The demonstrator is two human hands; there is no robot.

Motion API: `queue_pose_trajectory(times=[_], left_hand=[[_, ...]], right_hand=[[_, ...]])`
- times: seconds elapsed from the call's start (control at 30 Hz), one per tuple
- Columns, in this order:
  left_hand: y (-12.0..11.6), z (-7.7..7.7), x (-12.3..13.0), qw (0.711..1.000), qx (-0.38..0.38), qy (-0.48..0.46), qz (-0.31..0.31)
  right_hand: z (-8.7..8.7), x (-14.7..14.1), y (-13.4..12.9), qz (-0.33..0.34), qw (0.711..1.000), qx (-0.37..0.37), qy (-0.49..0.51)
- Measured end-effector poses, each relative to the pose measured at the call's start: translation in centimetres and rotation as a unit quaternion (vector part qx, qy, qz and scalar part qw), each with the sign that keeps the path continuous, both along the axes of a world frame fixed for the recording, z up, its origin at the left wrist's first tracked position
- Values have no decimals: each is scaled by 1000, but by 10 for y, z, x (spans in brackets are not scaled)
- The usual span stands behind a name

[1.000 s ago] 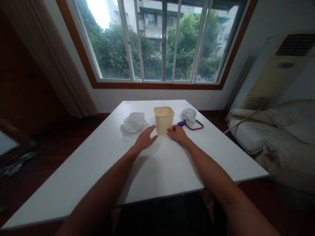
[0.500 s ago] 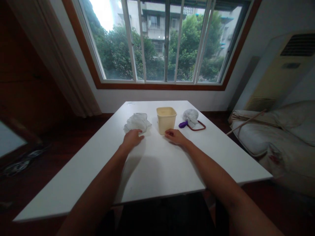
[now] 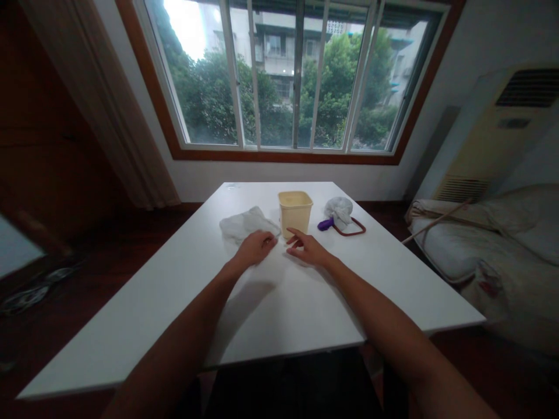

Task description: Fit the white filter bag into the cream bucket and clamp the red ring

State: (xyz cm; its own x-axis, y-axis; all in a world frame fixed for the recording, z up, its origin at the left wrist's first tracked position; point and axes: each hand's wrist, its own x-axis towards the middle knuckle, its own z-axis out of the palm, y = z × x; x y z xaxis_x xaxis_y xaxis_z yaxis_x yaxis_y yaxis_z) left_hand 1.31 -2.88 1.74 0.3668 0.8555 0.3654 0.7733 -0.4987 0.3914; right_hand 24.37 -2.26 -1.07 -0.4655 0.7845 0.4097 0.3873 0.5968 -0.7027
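White, crumpled plastic bag [image 3: 243, 223] lies on the surface [image 3: 131, 326], left of the cream bin [image 3: 296, 215]. It reaches the left hand [image 3: 257, 247], fingers curled; from here I can't tell its grip. Before the bin, the right hand [image 3: 306, 250] is partly open, seemingly holding nothing.

The squared bin [image 3: 296, 218] looks like smooth, fairly matt plastic. The white bag [image 3: 245, 223] at left resembles thin, creased plastic film, as does the crumpled bundle [image 3: 338, 207] at right. The tabletop [image 3: 384, 279] is smooth, faintly glossy; the far window trim [image 3: 283, 155], wood; the far-left curtain [image 3: 113, 110], matt cloth.
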Motion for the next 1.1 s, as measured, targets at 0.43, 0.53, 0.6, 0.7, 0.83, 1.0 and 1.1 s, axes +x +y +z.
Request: queue_pose_trajectory(times=[0.43, 0.53, 0.6, 0.7, 0.83, 1.0, 1.1], left_hand=[[-8, 1, 13, 982, -71, -157, -79], [-6, 3, 8, 995, -43, -61, -62], [-4, 7, 2, 1000, -15, 10, -22], [0, 14, -12, 996, 30, 51, 59], [3, 28, -38, 980, 114, 19, 164], [1, 45, -68, 934, 210, -64, 282], [0, 49, -83, 915, 232, -90, 317]], right_hand=[[21, 0, -12, -59, 998, 8, 31], [22, 7, -7, -113, 991, 57, 42], [23, 11, -4, -142, 984, 85, 65], [29, 16, -2, -170, 972, 130, 100], [38, 21, -5, -175, 955, 198, 133], [37, 25, -1, -172, 954, 85, 229], [33, 26, 6, -179, 928, -22, 327]])
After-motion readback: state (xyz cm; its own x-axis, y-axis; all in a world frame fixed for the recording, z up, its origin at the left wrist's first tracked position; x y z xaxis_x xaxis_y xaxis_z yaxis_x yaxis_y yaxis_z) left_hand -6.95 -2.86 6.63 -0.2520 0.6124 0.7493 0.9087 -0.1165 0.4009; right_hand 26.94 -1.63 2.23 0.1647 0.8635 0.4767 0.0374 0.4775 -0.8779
